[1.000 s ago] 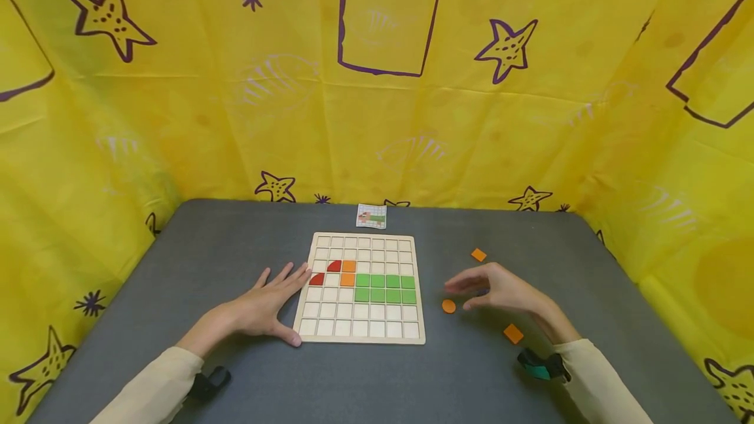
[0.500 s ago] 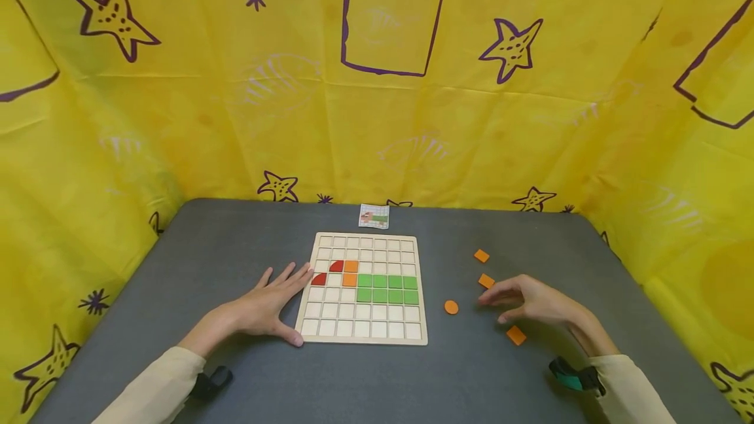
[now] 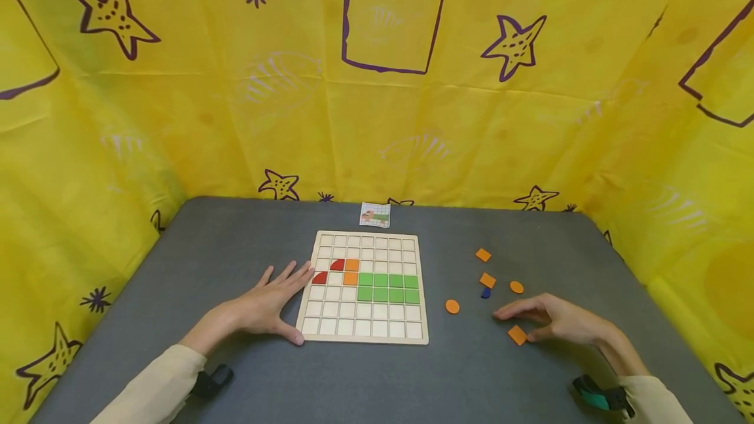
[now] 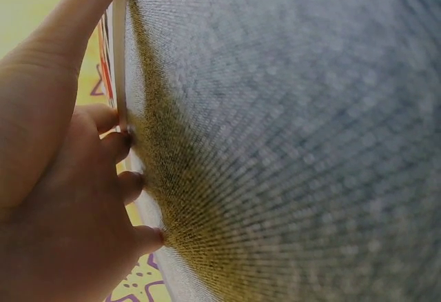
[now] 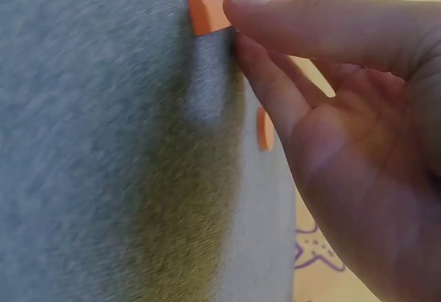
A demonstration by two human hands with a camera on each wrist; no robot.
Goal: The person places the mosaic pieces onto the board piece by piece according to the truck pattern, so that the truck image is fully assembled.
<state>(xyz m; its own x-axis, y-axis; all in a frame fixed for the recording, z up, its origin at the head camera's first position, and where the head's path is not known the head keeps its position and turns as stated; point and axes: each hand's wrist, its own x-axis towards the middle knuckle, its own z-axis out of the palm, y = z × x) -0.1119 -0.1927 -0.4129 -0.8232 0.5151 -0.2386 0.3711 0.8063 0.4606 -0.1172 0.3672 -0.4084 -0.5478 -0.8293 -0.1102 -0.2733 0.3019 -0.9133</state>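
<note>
A wooden grid board (image 3: 365, 339) lies mid-table, with red quarter-round tiles (image 3: 320, 278), orange square tiles (image 3: 351, 278) and a block of green square tiles (image 3: 389, 288) in its cells. My left hand (image 3: 259, 309) rests along the board's left edge, fingers spread and thumb at the near corner. To the right, my right hand (image 3: 568, 319) is over the table with loosely bent fingers. Its thumb tip is at the right edge of a loose orange square tile (image 3: 517, 335), also seen as an orange block (image 5: 205, 2) in the right wrist view; whether they touch is unclear.
Loose orange squares (image 3: 484, 254), orange discs (image 3: 451, 307) and a small dark blue piece (image 3: 485, 293) lie right of the board. A small picture card (image 3: 375, 214) sits beyond it. Yellow patterned cloth (image 3: 377, 136) walls the grey table at the back and sides.
My right hand has moved right and nearer to me, to the closest orange square. An orange square, a disc and the blue piece have come into sight behind it. My left hand stays put.
</note>
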